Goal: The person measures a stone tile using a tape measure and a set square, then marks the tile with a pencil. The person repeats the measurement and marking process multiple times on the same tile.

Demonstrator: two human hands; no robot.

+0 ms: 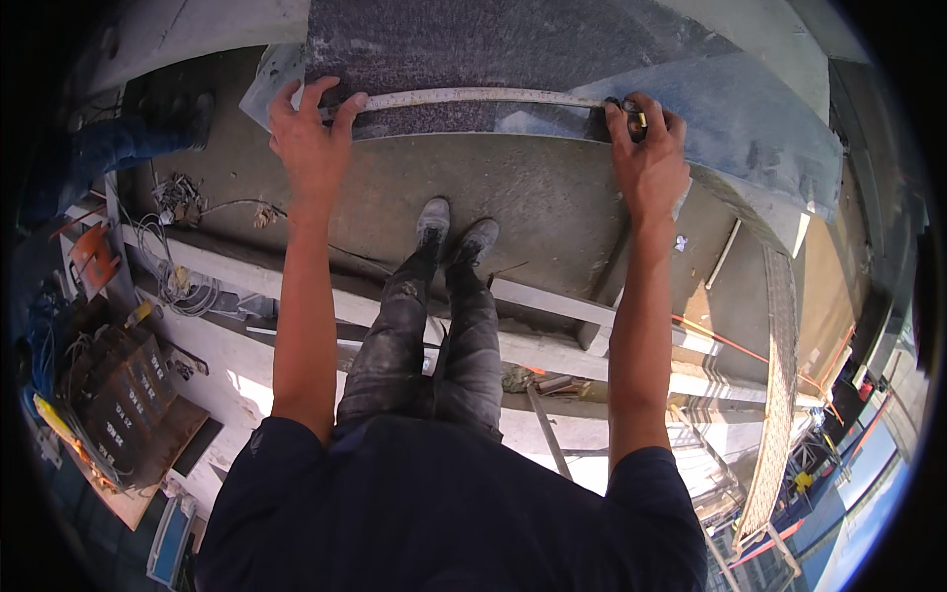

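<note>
A tape measure is drawn out across the front part of a dark, dusty slab (513, 44). Its pale blade (473, 96) bows slightly from one hand to the other. At the blade's left end, my left hand (311, 133) presses the tape with thumb and fingers; the very tip is hidden under them. My right hand (646, 143) is closed round the dark tape case (629, 116), which shows a bit of yellow, at the slab's right front. Both arms reach straight forward.
My shoes (434, 215) stand on a grey concrete floor (533, 187). Coiled cables (178, 281) and rubble (178, 197) lie left. Dark stacked weights (123, 400) stand lower left. White beams (552, 296) cross behind my feet. A perforated metal strip (779, 365) runs down the right. Another person's leg (128, 148) shows far left.
</note>
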